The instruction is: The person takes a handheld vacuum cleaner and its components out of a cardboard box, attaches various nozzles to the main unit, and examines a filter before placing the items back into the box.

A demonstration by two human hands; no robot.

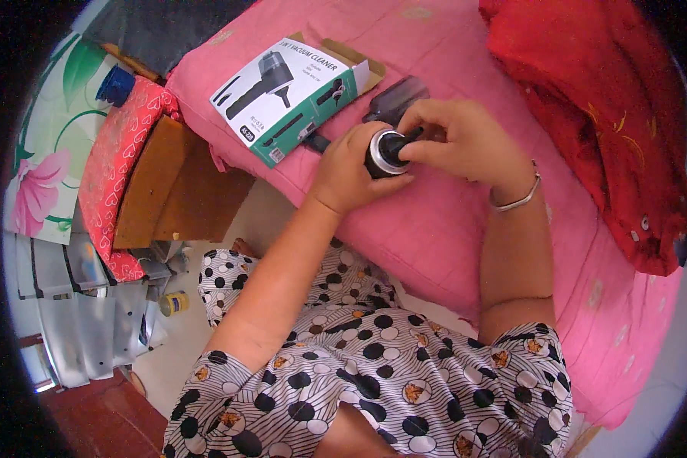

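My left hand (pixel 347 172) is wrapped round a black handheld vacuum cleaner body (pixel 372 162), whose silver-rimmed round end (pixel 390 155) faces up toward me. The fingers of my right hand (pixel 458 137) close on a small black nozzle piece (pixel 411 140) at that end. Whether the nozzle is seated in the end or only touches it, I cannot tell. Just beyond my hands, a smoky dark plastic cup (pixel 398 99) lies on the bed. A small black part (pixel 317 141) shows between the box and my left hand, mostly hidden.
A white and green vacuum cleaner box (pixel 286 95) lies on the pink bedspread (pixel 557 320), its flap open. Red cloth (pixel 588 114) is heaped at the right. On the left stand a brown wooden piece of furniture (pixel 183 183) with heart-patterned cloth and a yellow tin (pixel 174 304) on the floor.
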